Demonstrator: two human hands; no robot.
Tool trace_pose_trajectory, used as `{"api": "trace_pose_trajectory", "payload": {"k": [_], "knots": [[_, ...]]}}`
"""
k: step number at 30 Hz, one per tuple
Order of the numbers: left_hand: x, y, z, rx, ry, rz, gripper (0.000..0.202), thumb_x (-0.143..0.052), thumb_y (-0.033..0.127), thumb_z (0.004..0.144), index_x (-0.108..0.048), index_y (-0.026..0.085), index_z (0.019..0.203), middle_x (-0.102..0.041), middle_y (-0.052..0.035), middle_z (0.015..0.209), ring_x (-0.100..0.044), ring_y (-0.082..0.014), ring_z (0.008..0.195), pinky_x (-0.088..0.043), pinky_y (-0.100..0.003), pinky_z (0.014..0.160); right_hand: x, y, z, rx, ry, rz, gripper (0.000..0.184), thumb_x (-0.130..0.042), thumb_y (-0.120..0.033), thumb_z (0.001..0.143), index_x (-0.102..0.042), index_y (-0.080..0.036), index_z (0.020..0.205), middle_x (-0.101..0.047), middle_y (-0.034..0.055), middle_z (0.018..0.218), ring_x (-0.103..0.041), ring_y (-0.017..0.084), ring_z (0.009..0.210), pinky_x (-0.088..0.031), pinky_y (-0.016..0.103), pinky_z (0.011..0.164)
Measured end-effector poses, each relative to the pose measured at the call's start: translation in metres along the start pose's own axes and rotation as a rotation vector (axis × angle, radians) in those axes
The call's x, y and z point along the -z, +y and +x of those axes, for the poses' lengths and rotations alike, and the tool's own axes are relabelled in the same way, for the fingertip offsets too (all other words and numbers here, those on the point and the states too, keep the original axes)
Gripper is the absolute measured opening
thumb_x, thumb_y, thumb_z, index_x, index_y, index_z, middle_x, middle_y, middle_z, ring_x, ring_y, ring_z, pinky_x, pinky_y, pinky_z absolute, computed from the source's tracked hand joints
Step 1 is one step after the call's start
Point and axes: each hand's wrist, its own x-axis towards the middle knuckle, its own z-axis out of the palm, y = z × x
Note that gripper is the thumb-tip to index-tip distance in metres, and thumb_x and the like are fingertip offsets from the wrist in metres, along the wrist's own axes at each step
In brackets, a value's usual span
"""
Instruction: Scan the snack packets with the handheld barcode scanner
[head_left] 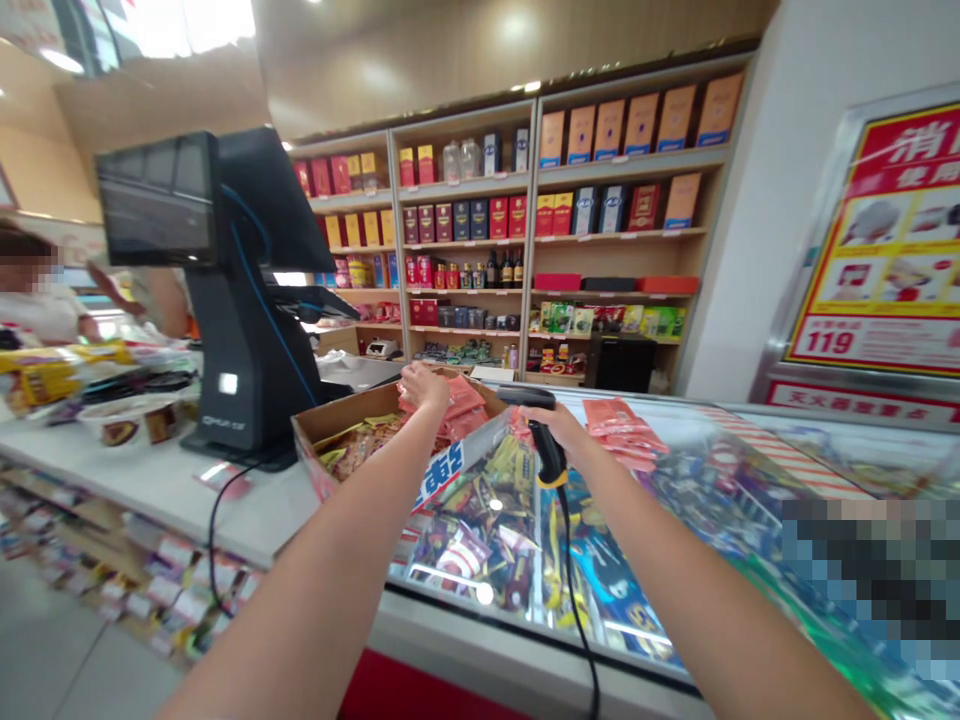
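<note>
The red packets (466, 408) lie heaped in the far corner of an open cardboard box (337, 418), which stands on the counter (172, 485). The left hand (424, 385) rests on top of them with its fingers bent downward; whether it really pinches one, I cannot tell. Just to the right of it, the right hand (561, 425) is closed around the grip of a scanner (529, 398). The scanner's head is turned left, toward the packets, and its cable (570, 560) hangs down. A black till screen (247, 300) stands left of the box.
</note>
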Motion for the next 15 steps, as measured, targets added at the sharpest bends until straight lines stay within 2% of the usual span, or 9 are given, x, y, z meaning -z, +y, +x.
{"api": "trace_pose_trajectory", "payload": {"k": [3, 5, 7, 9, 11, 14, 15], "knots": [[-0.013, 0.021, -0.017, -0.147, 0.015, -0.019, 0.026, -0.048, 0.011, 0.085, -0.056, 0.015, 0.109, -0.051, -0.0149, 0.123, -0.05, -0.0262, 0.117, -0.04, -0.041, 0.097, 0.015, 0.0, -0.013, 0.015, 0.078, 0.033, 0.018, -0.068, -0.032, 0.066, -0.057, -0.018, 0.064, -0.053, -0.0014, 0.041, -0.051, 0.013, 0.035, -0.041, 0.023, 0.034], [-0.027, 0.034, -0.035, -0.322, -0.101, -0.074, 0.024, -0.049, 0.012, 0.084, -0.057, 0.017, 0.105, -0.052, -0.0117, 0.122, -0.051, -0.0219, 0.116, -0.039, -0.035, 0.099, 0.031, 0.001, -0.023, 0.027, 0.142, 0.012, 0.017, -0.069, -0.031, 0.065, -0.059, -0.018, 0.066, -0.054, -0.0015, 0.043, -0.052, 0.013, 0.036, -0.041, 0.024, 0.035], [-0.046, 0.04, -0.057, -0.445, -0.276, -0.08, 0.02, -0.049, 0.013, 0.084, -0.059, 0.018, 0.1, -0.055, -0.0104, 0.119, -0.053, -0.0199, 0.112, -0.04, -0.031, 0.099, 0.049, 0.004, -0.033, 0.029, 0.177, 0.026, 0.02, -0.071, -0.033, 0.063, -0.06, -0.017, 0.068, -0.056, -0.0013, 0.044, -0.053, 0.014, 0.036, -0.042, 0.025, 0.035], [-0.066, 0.039, -0.081, -0.529, -0.46, -0.031, 0.018, -0.049, 0.017, 0.085, -0.06, 0.016, 0.099, -0.057, -0.0114, 0.116, -0.055, -0.0206, 0.11, -0.04, -0.031, 0.099, 0.067, 0.009, -0.04, 0.042, 0.201, 0.088, 0.025, -0.073, -0.036, 0.06, -0.06, -0.018, 0.07, -0.057, -0.0015, 0.046, -0.053, 0.014, 0.036, -0.042, 0.025, 0.036], [-0.088, 0.033, -0.1, -0.606, -0.591, 0.036, 0.024, -0.055, 0.024, 0.083, -0.059, 0.015, 0.105, -0.057, -0.0137, 0.12, -0.054, -0.0236, 0.115, -0.039, -0.033, 0.101, 0.082, 0.014, -0.045, 0.061, 0.225, 0.146, 0.028, -0.075, -0.039, 0.06, -0.06, -0.018, 0.071, -0.057, -0.0018, 0.045, -0.052, 0.014, 0.037, -0.041, 0.025, 0.037], [-0.118, 0.026, -0.111, -0.662, -0.658, 0.096, 0.052, -0.07, 0.039, 0.073, -0.054, 0.014, 0.116, -0.05, -0.0175, 0.134, -0.044, -0.0297, 0.128, -0.033, -0.036, 0.106, 0.094, 0.02, -0.05, 0.096, 0.296, 0.195, 0.029, -0.074, -0.042, 0.062, -0.06, -0.019, 0.071, -0.055, -0.0022, 0.044, -0.051, 0.013, 0.037, -0.041, 0.024, 0.038], [-0.127, 0.026, -0.108, -0.651, -0.661, 0.097, 0.053, -0.07, 0.041, 0.073, -0.054, 0.014, 0.116, -0.049, -0.0183, 0.135, -0.041, -0.0307, 0.13, -0.032, -0.037, 0.107, 0.095, 0.021, -0.051, 0.109, 0.325, 0.206, 0.028, -0.073, -0.043, 0.062, -0.06, -0.019, 0.071, -0.055, -0.0022, 0.044, -0.051, 0.013, 0.037, -0.041, 0.024, 0.039]]}}
